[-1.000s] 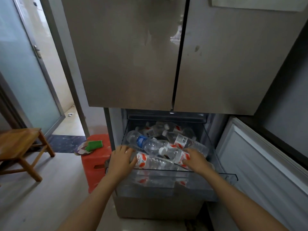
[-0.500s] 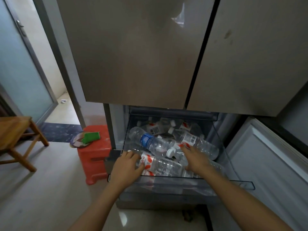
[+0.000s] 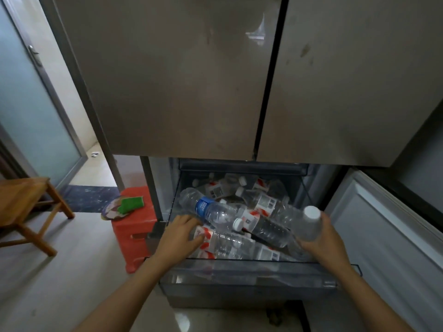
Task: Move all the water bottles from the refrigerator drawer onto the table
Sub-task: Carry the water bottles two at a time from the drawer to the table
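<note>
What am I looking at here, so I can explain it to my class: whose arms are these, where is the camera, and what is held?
No machine here: these are a person's two bare arms, filmed by one wide-angle camera worn on the head, looking forward and down. The open refrigerator drawer is full of plastic water bottles lying in a heap. The right hand holds a white-capped bottle lifted above the heap. The left hand grips a red-labelled bottle lying at the drawer's front left; a blue-labelled bottle lies just behind it. Beside the refrigerator stands a red stool with a green sponge on it.
</note>
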Tool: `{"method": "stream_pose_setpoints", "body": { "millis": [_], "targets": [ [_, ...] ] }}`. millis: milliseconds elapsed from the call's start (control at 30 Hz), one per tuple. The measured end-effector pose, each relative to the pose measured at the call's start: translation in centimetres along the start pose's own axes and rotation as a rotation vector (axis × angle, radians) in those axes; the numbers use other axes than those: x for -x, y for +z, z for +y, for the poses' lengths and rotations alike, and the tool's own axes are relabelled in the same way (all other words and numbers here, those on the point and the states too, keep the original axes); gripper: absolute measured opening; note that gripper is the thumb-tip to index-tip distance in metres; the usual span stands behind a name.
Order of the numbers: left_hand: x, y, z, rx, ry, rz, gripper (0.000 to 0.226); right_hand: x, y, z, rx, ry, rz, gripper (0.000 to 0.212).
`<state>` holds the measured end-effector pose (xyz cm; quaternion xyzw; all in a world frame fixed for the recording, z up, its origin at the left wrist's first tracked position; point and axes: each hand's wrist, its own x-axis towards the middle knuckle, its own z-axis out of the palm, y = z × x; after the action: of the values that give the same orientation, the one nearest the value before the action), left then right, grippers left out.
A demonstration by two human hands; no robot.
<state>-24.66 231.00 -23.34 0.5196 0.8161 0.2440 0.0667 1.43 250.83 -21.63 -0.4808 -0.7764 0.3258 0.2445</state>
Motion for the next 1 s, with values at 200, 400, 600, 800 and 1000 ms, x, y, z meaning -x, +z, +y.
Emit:
{"method": "stream_pose_setpoints", "body": {
  "millis": [200, 400, 600, 800, 1000],
  "targets": [
    [-7.5, 1.1, 3.8, -0.469, 0.181, -0.327, 0.082, -0.1, -0.2, 1.4, -0.078, 0.139, 0.027, 0.073],
    [-10.3, 3.0, 3.9, -0.57, 0.293, -0.547, 0.097, -0.2, 0.3, 2.4, -0.048, 0.138, 0.032, 0.079],
    [-11.1, 2.4, 4.1, -0.599, 0.358, -0.622, 0.096, -0.1, 0.2, 1.9, -0.006, 0.112, 0.024, 0.079],
    [-10.8, 2.3, 3.7, -0.732, 0.452, -0.615, 0.094, 0.0, 0.2, 1.8, 0.051, 0.102, 0.01, 0.082],
    [-9.5, 2.4, 3.1, -0.723, 0.45, -0.426, 0.075, 0.1, 0.1, 1.7, 0.073, 0.096, 0.006, 0.081]
  ]
}}
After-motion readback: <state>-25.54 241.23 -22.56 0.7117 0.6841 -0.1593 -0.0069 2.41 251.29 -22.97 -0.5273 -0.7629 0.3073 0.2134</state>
